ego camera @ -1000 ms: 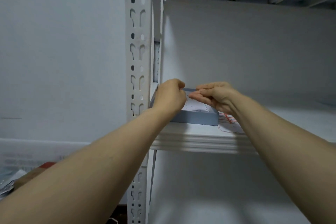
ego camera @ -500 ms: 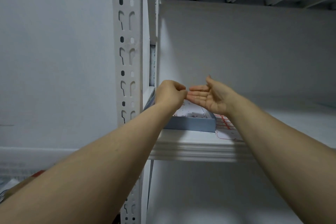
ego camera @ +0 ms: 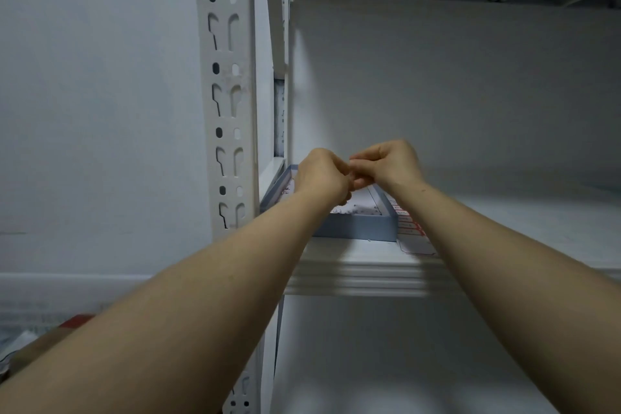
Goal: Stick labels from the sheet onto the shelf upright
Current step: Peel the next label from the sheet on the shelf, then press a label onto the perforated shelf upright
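The white slotted shelf upright [ego camera: 228, 104] rises left of centre. On the shelf board, a label sheet [ego camera: 412, 235] with red-printed labels lies to the right of a shallow blue box [ego camera: 356, 229], and my right forearm partly covers the sheet. My left hand [ego camera: 321, 175] and my right hand [ego camera: 391, 163] meet above the box, to the right of the upright. Both have curled fingers, and their fingertips pinch together at one spot. The small label between them is almost hidden by the fingers.
The front edge of the shelf board [ego camera: 363, 276] runs under my wrists. Another shelf's underside with ribs is overhead. A grey wall lies left of the upright. A brown carton with a red patch [ego camera: 57, 336] sits at the lower left.
A second ago both hands held a thin strip between them. Half a second ago my right hand opened flat. Now its fingers have curled back onto my left fingertips, and the hands are slightly higher.
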Demonstrator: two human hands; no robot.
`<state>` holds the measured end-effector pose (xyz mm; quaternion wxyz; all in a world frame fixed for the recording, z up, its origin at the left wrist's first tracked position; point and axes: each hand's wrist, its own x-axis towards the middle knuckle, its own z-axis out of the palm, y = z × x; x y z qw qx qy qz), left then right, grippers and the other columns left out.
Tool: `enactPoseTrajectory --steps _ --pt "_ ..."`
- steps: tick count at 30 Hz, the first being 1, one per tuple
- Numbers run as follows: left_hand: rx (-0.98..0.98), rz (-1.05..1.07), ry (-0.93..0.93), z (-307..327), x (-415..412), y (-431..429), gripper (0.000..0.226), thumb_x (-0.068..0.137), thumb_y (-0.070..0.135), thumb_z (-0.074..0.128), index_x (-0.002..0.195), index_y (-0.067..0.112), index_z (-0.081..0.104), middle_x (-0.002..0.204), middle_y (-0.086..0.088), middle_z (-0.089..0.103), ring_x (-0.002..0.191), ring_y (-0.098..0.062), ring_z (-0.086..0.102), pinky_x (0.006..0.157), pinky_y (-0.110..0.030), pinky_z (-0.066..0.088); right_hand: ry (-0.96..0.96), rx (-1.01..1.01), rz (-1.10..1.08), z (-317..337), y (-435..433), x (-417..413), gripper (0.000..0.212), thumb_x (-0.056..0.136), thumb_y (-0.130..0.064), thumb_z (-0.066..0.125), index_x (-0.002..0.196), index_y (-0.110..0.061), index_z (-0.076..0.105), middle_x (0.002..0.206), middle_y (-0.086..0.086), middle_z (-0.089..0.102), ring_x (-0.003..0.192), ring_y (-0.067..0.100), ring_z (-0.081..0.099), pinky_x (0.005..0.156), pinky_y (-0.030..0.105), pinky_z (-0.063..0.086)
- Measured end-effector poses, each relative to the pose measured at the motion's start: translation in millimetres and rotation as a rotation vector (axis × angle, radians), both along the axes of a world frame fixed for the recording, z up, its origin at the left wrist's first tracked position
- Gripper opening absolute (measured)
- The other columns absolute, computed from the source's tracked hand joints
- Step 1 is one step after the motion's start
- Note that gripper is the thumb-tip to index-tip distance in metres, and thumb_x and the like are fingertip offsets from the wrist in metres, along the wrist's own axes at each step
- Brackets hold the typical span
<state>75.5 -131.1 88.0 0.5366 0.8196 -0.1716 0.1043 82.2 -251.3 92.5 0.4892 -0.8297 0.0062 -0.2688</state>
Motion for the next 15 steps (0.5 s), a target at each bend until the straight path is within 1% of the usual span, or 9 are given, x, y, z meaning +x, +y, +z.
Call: enactPoseTrajectory --steps 2,3,4,7,9,11,12,13,15 --pt "0.082 0.027 -0.052 -0.8 -0.3 1.1 0.019 0.089 0.012 0.053 0.088 0.002 0.069 0.085 -0.018 0.070 0.081 -0.035 0.068 0.076 -0.046 0.057 0.039 -0.138 -0.070 1.9 4.3 -2.5 0.030 0.081 -0.035 0.069 0.066 -0.009 0.072 0.055 0.002 0.069 0.056 0.018 0.070 0.072 0.034 0.057" --pt "0.142 0.052 -0.079 -0.8 -1.8 3.0 0.020 0.090 0.013 0.051 0.091 0.005 0.070 0.088 -0.016 0.070 0.084 -0.034 0.067 0.078 -0.044 0.057 0.048 -0.159 -0.071 2.7 6.4 -4.1 0.026 0.081 -0.034 0.069 0.068 -0.012 0.072 0.064 0.003 0.072 0.066 0.020 0.072 0.077 0.036 0.056" --pt "0.202 0.082 -0.117 -1.3 -3.5 5.2 0.021 0.090 0.012 0.051 0.099 0.009 0.070 0.095 -0.015 0.070 0.089 -0.032 0.065 0.080 -0.042 0.056 0.056 -0.171 -0.043 2.3 8.3 -4.1 0.011 0.081 -0.023 0.070 0.078 -0.014 0.074 0.079 0.007 0.075 0.081 0.021 0.072 0.085 0.038 0.055" --pt "0.293 0.142 -0.272 -3.1 -15.8 14.0 0.033 0.092 0.010 0.048 0.120 0.014 0.063 0.118 -0.010 0.065 0.107 -0.029 0.060 0.089 -0.040 0.051 0.069 -0.226 -0.047 -0.8 8.2 -1.7 0.035 0.079 0.004 0.067 0.111 -0.008 0.067 0.111 0.012 0.068 0.107 0.021 0.063 0.100 0.035 0.047" --pt "0.314 0.134 -0.372 -6.8 -25.6 21.1 0.035 0.093 0.012 0.046 0.125 0.014 0.059 0.121 -0.008 0.064 0.110 -0.027 0.058 0.092 -0.041 0.049 0.025 -0.252 -0.114 -0.6 10.9 -10.3 0.026 0.078 -0.003 0.071 0.104 -0.008 0.071 0.094 0.010 0.071 0.090 0.019 0.068 0.090 0.031 0.051" --pt "0.329 0.094 -0.511 -11.9 -33.9 29.9 0.036 0.091 0.010 0.045 0.125 0.013 0.058 0.118 -0.008 0.064 0.110 -0.027 0.057 0.091 -0.042 0.047 -0.005 -0.218 -0.120 0.7 17.0 -18.9 0.007 0.082 -0.017 0.068 0.082 -0.014 0.074 0.069 0.004 0.071 0.065 0.018 0.070 0.075 0.032 0.054" --pt "0.331 0.083 -0.627 -14.7 -38.8 35.7 0.037 0.089 0.009 0.043 0.122 0.012 0.060 0.115 -0.009 0.065 0.107 -0.028 0.057 0.089 -0.041 0.047 0.009 -0.253 -0.131 0.7 20.4 -22.3 0.017 0.085 -0.025 0.064 0.071 -0.020 0.072 0.064 0.001 0.070 0.062 0.016 0.070 0.075 0.033 0.053" --pt "0.329 0.095 -0.763 -16.9 -42.3 42.3 0.039 0.085 0.011 0.040 0.118 0.010 0.063 0.110 -0.010 0.066 0.104 -0.029 0.058 0.087 -0.041 0.047 0.038 -0.349 -0.156 0.9 25.1 -26.9 0.024 0.087 -0.032 0.059 0.068 -0.024 0.070 0.068 -0.001 0.071 0.069 0.015 0.070 0.083 0.034 0.051" --pt "0.339 0.194 -0.995 -19.8 -44.4 56.6 0.049 0.076 0.016 0.034 0.112 0.008 0.066 0.106 -0.011 0.066 0.102 -0.031 0.058 0.088 -0.039 0.042 0.111 -0.606 -0.213 1.0 34.6 -32.3 0.018 0.091 -0.033 0.054 0.091 -0.033 0.071 0.096 -0.004 0.072 0.101 0.016 0.064 0.109 0.040 0.030"
